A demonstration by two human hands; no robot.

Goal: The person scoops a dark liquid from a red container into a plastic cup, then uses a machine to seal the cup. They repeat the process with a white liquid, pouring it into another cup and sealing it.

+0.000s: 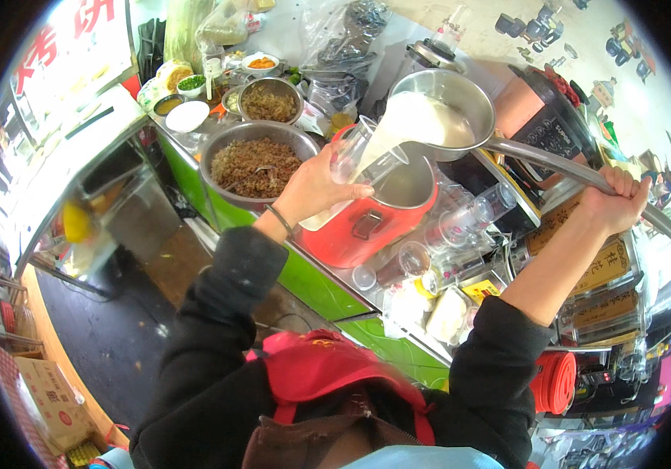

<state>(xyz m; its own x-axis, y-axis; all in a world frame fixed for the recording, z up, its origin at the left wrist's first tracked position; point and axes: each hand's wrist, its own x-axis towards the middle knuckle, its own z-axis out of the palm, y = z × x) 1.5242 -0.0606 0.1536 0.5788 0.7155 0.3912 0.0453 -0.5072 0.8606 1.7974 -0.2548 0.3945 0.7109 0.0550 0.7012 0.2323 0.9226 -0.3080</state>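
My left hand (pixel 320 190) grips clear plastic cups (pixel 344 161) tilted above a red pot (pixel 359 228) with a steel inner vessel. With my right hand (pixel 614 202) I hold the long handle of a steel ladle-like saucepan (pixel 444 111). The pan is tipped left, and a milky white liquid (pixel 394 126) streams from its lip down to the cups. How full each cup is, I cannot tell. A large steel bowl of brown crumbly filling (pixel 259 167) stands just left of my left hand, and part of the red pot's rim is behind my fingers.
Stacked clear cups (pixel 467 220) lie right of the pot, beside a filled dark-brown cup (pixel 411 261). Behind stand a smaller steel bowl (pixel 269 101), a white bowl of chopped greens (pixel 191 85), a white plate (pixel 187 116) and a blender (pixel 432 53). The green-fronted counter's edge (pixel 329 281) runs before me.
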